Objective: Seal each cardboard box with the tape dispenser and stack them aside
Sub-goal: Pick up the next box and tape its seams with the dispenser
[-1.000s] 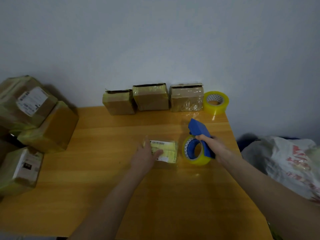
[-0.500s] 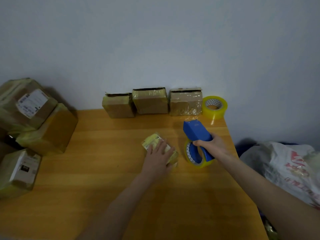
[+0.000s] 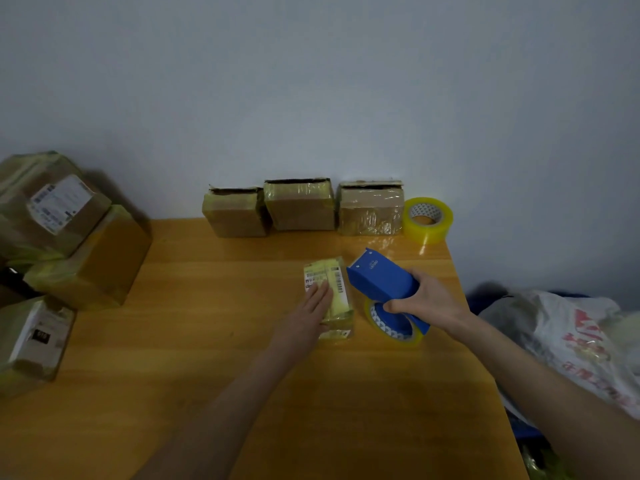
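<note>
A small cardboard box, wrapped in yellowish tape with white barcode labels on top, lies in the middle of the wooden table. My left hand rests flat on its left side, fingers extended. My right hand grips the blue tape dispenser, held just right of the box with its nose pointing away from me; its tape roll hangs below my fingers. Three more small boxes stand in a row against the wall.
A spare yellow tape roll sits at the table's back right corner. Larger taped parcels are piled at the left edge. A white plastic bag lies off the table to the right. The wall is close behind.
My left hand has turned the small box so its long side points away from me, labels up. The dispenser has shifted closer to the box and tilted flatter.
</note>
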### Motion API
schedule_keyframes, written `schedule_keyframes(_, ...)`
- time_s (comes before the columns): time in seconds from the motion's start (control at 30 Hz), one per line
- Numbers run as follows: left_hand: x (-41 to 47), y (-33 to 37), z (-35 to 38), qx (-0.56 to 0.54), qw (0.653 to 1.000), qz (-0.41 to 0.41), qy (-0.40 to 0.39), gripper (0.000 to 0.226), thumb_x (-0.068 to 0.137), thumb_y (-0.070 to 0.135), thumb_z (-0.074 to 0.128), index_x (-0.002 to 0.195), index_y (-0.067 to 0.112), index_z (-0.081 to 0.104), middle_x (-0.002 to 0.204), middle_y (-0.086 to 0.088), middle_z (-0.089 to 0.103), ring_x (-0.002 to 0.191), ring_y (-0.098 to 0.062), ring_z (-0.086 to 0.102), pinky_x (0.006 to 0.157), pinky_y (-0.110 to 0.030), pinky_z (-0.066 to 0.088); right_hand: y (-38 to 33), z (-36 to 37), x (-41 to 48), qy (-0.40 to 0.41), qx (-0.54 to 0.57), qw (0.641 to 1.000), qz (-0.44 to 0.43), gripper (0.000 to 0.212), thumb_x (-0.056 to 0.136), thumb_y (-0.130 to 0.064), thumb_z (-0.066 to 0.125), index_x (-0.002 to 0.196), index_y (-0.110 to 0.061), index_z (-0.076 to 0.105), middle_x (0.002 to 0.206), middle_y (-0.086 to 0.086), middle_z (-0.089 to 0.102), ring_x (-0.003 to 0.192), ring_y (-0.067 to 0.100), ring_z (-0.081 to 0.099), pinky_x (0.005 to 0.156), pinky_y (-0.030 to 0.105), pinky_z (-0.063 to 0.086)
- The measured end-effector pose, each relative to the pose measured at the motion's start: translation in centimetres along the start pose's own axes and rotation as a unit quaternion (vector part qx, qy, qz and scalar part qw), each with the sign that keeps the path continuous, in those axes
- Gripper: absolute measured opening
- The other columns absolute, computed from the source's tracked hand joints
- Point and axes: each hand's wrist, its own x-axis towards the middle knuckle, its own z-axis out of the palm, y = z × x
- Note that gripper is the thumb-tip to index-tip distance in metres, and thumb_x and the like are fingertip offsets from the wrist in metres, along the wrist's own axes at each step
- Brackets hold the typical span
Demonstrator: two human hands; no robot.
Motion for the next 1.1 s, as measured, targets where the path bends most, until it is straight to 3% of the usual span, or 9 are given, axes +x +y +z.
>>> schedule_keyframes(0.13, 0.4, -0.8, 0.2, -0.018, 0.999, 0.029, 0.001, 0.075, 0.099, 0.019, 0.046, 0.144, 0.029, -0.013, 0.150, 0.014, -0.025, 0.140, -0.006, -0.023, 0.116, -0.027, 0.011, -0.5, -0.3, -0.1, -0.032, -0.031, 0.999, -0.012, 0.055, 0.069, -0.018, 0.081, 0.115, -0.027, 0.052, 0.100, -0.008, 0.060, 0.086, 0.005, 0.059, 0.064, 0.018, 0.046)
schedule_keyframes(0.27, 0.5, -1.7, -0.3, 0.052, 0.998, 0.043, -0.009, 0.081, 0.096, 0.029, 0.051, 0.144, 0.031, -0.015, 0.152, 0.012, -0.024, 0.143, -0.008, -0.016, 0.116, -0.031, -0.001, -1.7, -1.2, -0.8, -0.054, -0.038, 0.997, -0.029, 0.057, 0.070, -0.016, 0.080, 0.114, -0.034, 0.050, 0.106, -0.006, 0.061, 0.094, 0.012, 0.062, 0.079, 0.028, 0.054)
schedule_keyframes(0.37, 0.3, -1.0, -1.1, -0.074, 0.992, 0.009, 0.103, 0.074, 0.090, 0.020, 0.058, 0.152, 0.026, 0.017, 0.159, 0.011, 0.004, 0.139, -0.005, 0.015, 0.111, -0.029, 0.024, -2.3, -1.8, -1.6, -0.066, -0.027, 0.996, -0.052, 0.055, 0.070, -0.012, 0.080, 0.114, -0.031, 0.052, 0.107, -0.003, 0.062, 0.095, 0.013, 0.063, 0.083, 0.030, 0.055)
schedule_keyframes(0.43, 0.1, 0.1, -2.4, -0.256, 0.940, -0.059, 0.217, 0.051, 0.091, 0.013, 0.058, 0.139, 0.025, 0.044, 0.149, 0.006, 0.034, 0.124, -0.002, 0.039, 0.099, -0.023, 0.041, -2.6, -1.7, -2.0, -0.073, -0.019, 0.995, -0.058, 0.057, 0.071, -0.010, 0.080, 0.117, -0.029, 0.052, 0.108, -0.004, 0.062, 0.096, 0.012, 0.064, 0.082, 0.029, 0.055)
schedule_keyframes(0.47, 0.1, 0.7, -3.3, -0.361, 0.898, -0.093, 0.233, 0.040, 0.093, 0.016, 0.057, 0.132, 0.025, 0.050, 0.140, 0.002, 0.047, 0.115, -0.003, 0.051, 0.090, -0.022, 0.048, -2.6, -1.6, -2.1, -0.078, -0.015, 0.995, -0.060, 0.059, 0.071, -0.009, 0.079, 0.119, -0.030, 0.052, 0.108, -0.004, 0.062, 0.095, 0.011, 0.064, 0.079, 0.026, 0.055)
schedule_keyframes(0.57, -0.5, 2.4, -5.8, -0.607, 0.772, -0.150, 0.113, 0.036, 0.093, 0.043, 0.053, 0.123, 0.024, 0.053, 0.120, -0.002, 0.061, 0.099, -0.010, 0.063, 0.069, -0.021, 0.054, -2.6, -1.4, -2.5, -0.093, 0.013, 0.993, -0.069, 0.059, 0.072, -0.006, 0.079, 0.117, -0.034, 0.054, 0.109, -0.006, 0.063, 0.091, 0.006, 0.066, 0.070, 0.020, 0.054)
schedule_keyframes(0.63, -1.1, 3.3, -7.0, -0.649, 0.740, -0.171, 0.048, 0.041, 0.090, 0.056, 0.049, 0.114, 0.024, 0.055, 0.112, 0.001, 0.064, 0.096, -0.014, 0.065, 0.070, -0.026, 0.054, -2.7, -1.4, -2.7, -0.098, 0.036, 0.992, -0.075, 0.059, 0.071, -0.005, 0.078, 0.114, -0.038, 0.056, 0.108, -0.007, 0.065, 0.089, 0.003, 0.067, 0.068, 0.018, 0.054)
schedule_keyframes(0.8, -1.9, 4.5, -8.4, -0.654, 0.734, -0.169, 0.072, 0.042, 0.084, 0.056, 0.056, 0.097, 0.018, 0.066, 0.089, 0.001, 0.062, 0.073, -0.011, 0.057, 0.063, -0.023, 0.048, -2.6, -1.2, -2.9, -0.102, 0.023, 0.991, -0.081, 0.064, 0.070, -0.007, 0.079, 0.118, -0.040, 0.054, 0.111, -0.007, 0.064, 0.092, 0.002, 0.065, 0.074, 0.022, 0.054)
schedule_keyframes(1.1, -2.4, 4.2, -8.4, -0.632, 0.752, -0.175, 0.069, 0.012, 0.094, 0.023, 0.057, 0.097, 0.015, 0.066, 0.087, 0.000, 0.061, 0.071, -0.010, 0.051, 0.061, -0.021, 0.044, -2.1, -0.9, -3.0, -0.117, 0.023, 0.989, -0.083, 0.063, 0.070, -0.007, 0.080, 0.112, -0.046, 0.054, 0.109, -0.010, 0.064, 0.089, -0.001, 0.065, 0.067, 0.015, 0.053)
